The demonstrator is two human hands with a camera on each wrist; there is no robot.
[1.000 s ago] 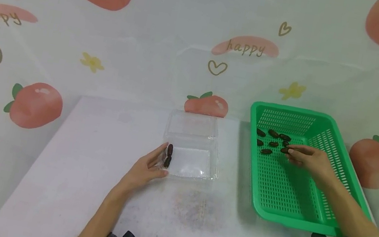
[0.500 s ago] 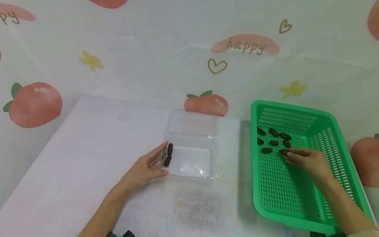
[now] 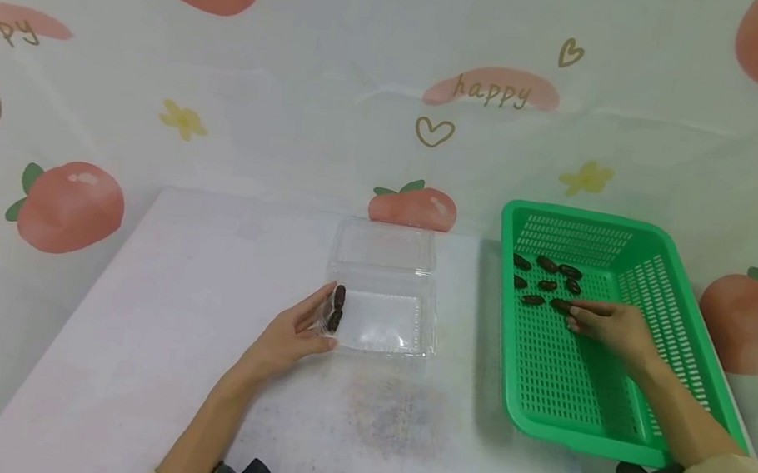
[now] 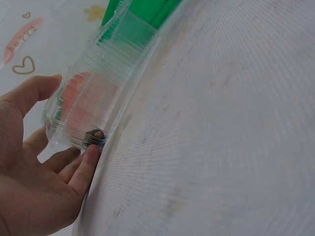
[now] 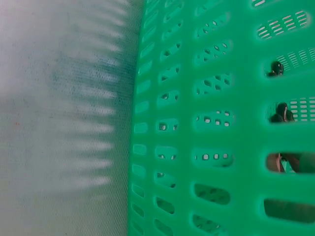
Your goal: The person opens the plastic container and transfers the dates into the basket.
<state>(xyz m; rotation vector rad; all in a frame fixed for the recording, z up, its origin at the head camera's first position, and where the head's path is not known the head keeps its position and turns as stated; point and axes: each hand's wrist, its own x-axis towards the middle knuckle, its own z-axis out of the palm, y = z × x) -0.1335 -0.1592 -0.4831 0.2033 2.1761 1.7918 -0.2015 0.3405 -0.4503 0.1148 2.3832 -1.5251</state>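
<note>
In the head view my left hand grips the left end of a clear plastic clamshell box whose lid stands open. Two dark brown dates lie end to end along the box's left side. From the left wrist view, thumb and fingers sit around that end, and a date shows through the plastic. Inside the green basket, my right hand pinches the right end of a date low over the basket floor. The right wrist view shows mostly basket wall, with that hand largely hidden.
Several loose dates lie in the far left part of the basket. Its raised rim surrounds the right hand and forearm. A patterned cloth hangs behind the white table.
The right hand, with its date, has shifted slightly left and down toward the basket floor. The left hand and the box have stayed in place.
</note>
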